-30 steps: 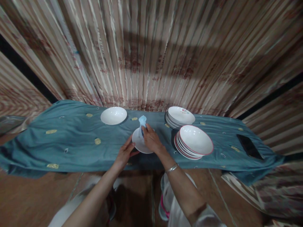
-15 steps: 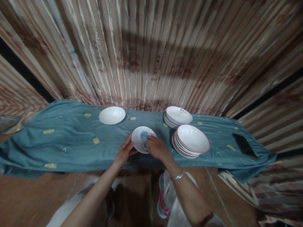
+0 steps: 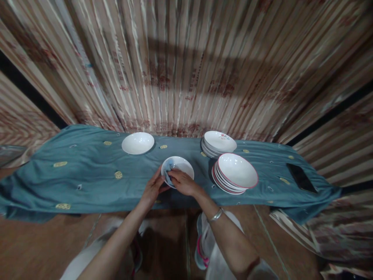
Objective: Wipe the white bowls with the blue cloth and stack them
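A white bowl (image 3: 186, 168) is at the front middle of the cloth-covered table. My left hand (image 3: 154, 187) grips its left rim, thumb at the edge and fingers around the outer side. Inside the bowl, my right hand (image 3: 180, 181) is closed on a light blue cloth (image 3: 168, 168), pressing it against the left part of the inner surface. To the right, close by, stands a stack of white bowls with red rims (image 3: 237, 171). Behind that is a stack of white plates (image 3: 220, 142), the top one with a small floral print. One plain white dish (image 3: 138, 143) lies at the back left.
The narrow table wears a teal cloth (image 3: 93, 171) with yellow patterns. A black phone (image 3: 301, 178) lies near its right end. Pleated curtains (image 3: 180, 70) hang directly behind, and dark poles (image 3: 335, 112) slant at both sides.
My right hand has moved the blue cloth from the middle of the bowl to its left inner side. My left hand keeps its hold on the rim.
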Available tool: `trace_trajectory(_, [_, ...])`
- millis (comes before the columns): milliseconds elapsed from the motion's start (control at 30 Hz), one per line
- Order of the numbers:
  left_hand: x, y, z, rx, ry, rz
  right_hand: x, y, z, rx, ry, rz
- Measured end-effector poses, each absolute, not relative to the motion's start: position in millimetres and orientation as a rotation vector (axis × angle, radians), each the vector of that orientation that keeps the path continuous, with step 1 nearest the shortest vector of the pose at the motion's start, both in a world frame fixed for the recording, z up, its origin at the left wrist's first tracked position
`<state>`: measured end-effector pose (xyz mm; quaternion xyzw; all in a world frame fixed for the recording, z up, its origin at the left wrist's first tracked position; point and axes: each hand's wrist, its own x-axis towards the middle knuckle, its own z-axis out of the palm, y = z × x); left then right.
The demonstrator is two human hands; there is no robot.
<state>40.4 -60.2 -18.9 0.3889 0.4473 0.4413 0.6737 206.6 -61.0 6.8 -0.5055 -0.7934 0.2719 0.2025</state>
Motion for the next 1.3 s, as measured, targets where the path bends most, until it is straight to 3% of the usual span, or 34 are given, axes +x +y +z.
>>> trace_trajectory(600, [41.7,-61.8,-14.8,0.904,0.97,0.999,218.1,-64.5,40.1,-2.081,-2.364,0.203])
trace_trajectory(933, [42.1,-63.0,-13.7,0.882,0.978,0.995,228.8,-77.4,44.0,-1.991,-2.448,0.351])
trace_trajectory(1300, [41.2,-60.5,-17.7,0.846,1.015,0.974,233.4,-68.1,28.4,-1.557,-2.188,1.011])
